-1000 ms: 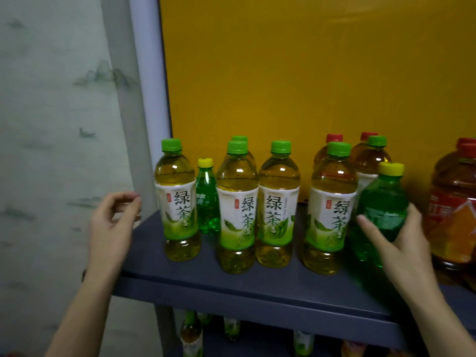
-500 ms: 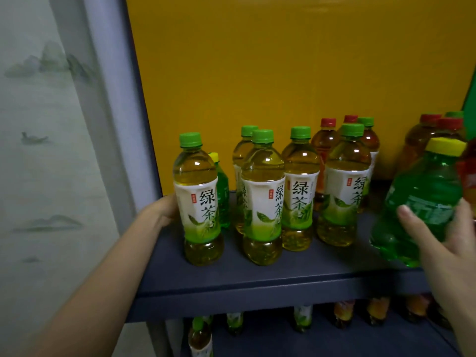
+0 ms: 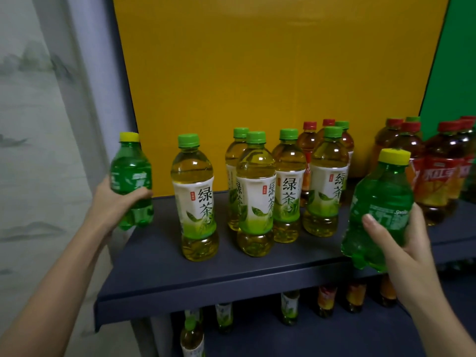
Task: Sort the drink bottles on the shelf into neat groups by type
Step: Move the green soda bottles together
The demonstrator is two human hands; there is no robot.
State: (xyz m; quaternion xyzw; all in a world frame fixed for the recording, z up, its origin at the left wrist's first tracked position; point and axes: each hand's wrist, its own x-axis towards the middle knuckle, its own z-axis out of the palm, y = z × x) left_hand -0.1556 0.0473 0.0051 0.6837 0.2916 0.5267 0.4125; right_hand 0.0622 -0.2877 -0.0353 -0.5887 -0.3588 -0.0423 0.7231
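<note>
Shop-like shelf of drink bottles

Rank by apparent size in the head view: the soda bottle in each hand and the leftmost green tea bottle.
Largest, unranked: right-hand soda bottle and leftmost green tea bottle. They are similar in height, and the soda looks bulkier but sits nearer the camera.
Smallest: left-hand soda bottle.

Bare left hand and right hand, bare forearms.
Uncovered all the way down to the frame's lower edge; slender build, narrow wrists; short, plain, rounded nail on the right thumb.
</note>
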